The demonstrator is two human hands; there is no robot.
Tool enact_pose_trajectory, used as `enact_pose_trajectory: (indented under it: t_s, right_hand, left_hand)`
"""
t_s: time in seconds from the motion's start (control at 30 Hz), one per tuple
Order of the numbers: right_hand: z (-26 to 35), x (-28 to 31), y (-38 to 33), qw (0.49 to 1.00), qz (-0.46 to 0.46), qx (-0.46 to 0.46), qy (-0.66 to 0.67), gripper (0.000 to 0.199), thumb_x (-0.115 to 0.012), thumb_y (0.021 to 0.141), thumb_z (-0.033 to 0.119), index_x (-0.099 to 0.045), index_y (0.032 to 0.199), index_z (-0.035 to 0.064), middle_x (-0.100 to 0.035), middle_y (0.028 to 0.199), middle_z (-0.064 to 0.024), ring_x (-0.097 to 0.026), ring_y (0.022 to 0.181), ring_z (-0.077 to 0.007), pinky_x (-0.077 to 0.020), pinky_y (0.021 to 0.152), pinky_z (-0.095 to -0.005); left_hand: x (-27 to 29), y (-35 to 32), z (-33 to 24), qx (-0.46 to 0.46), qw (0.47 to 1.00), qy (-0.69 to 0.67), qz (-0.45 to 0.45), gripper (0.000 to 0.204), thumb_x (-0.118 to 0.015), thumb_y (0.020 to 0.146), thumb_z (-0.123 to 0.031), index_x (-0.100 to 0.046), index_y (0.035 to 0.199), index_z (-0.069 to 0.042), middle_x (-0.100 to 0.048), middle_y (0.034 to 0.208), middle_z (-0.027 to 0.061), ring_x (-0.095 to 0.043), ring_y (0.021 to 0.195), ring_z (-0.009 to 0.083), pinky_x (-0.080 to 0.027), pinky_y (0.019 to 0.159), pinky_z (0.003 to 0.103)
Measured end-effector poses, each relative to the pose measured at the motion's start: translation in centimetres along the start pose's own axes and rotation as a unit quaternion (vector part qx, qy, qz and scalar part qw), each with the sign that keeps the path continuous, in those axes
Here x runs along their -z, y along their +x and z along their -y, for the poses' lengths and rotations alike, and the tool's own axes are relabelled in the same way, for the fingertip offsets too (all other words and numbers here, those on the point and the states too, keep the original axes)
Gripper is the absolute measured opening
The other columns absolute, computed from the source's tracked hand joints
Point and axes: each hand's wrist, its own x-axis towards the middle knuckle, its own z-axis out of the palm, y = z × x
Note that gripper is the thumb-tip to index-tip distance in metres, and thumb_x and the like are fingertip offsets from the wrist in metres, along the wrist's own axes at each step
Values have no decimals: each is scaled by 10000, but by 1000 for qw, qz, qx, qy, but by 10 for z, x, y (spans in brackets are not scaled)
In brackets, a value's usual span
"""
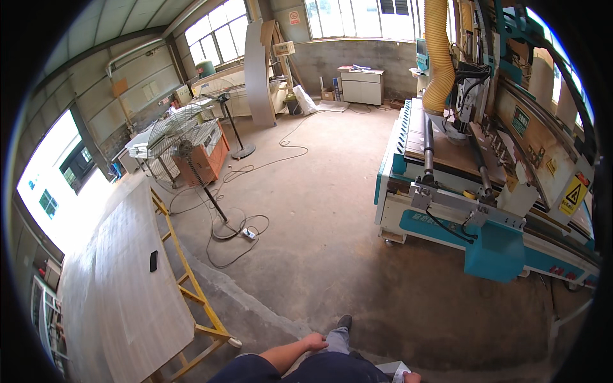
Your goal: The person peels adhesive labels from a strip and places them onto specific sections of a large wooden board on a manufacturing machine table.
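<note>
My left hand [315, 342] hangs in front of my grey trouser leg [337, 341], its fingers loosely curled and nothing visible in them. At the lower edge, partly cut off by the picture, my right hand [412, 378] is closed at the side of a white paper-like sheet [394, 368]. Printing on the sheet is too small to make out. To the left, a black phone-like object [153, 261] lies on a long pale wood-look board [128, 287], well apart from both hands.
A yellow frame [185, 279] supports the board. On the right stands a white and teal cutting machine [495, 249] with a yellow hose [438, 57]. Ahead on the left are a caged floor fan [185, 143], an orange cabinet [203, 159] and loose cables [239, 172] across the floor.
</note>
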Motion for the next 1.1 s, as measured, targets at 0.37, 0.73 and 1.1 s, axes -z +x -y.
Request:
enact_pose_trajectory:
  t_s: [0.37,0.73,1.1]
  right_hand:
    - [-17,-11,-4,999,-26,13,36,400,-589,735,347,-641,812,-42,-629,713,-191,-616,682,-282,-463,646,-406]
    - [57,35,-72,963,-46,-92,251,247,-704,690,200,-633,685,-36,-607,629,-115,-565,549,-187,-451,538,-353]
    - [46,18,-70,957,-44,-140,250,309,-699,661,250,-640,739,-43,-632,700,-171,-621,661,-247,-473,624,-373]
  left_hand:
    - [-3,12,-4,-12,1000,8,12,458,-479,772,-403,-610,998,-27,-602,995,198,-564,949,344,-439,817,402]
    - [6,-7,-3,33,999,-5,16,519,-523,764,-414,-573,1108,-28,-577,1092,186,-544,1031,321,-425,887,366]
    - [14,-5,-6,23,999,2,36,541,-530,760,-423,-562,1128,-27,-576,1103,181,-546,1041,307,-424,891,357]
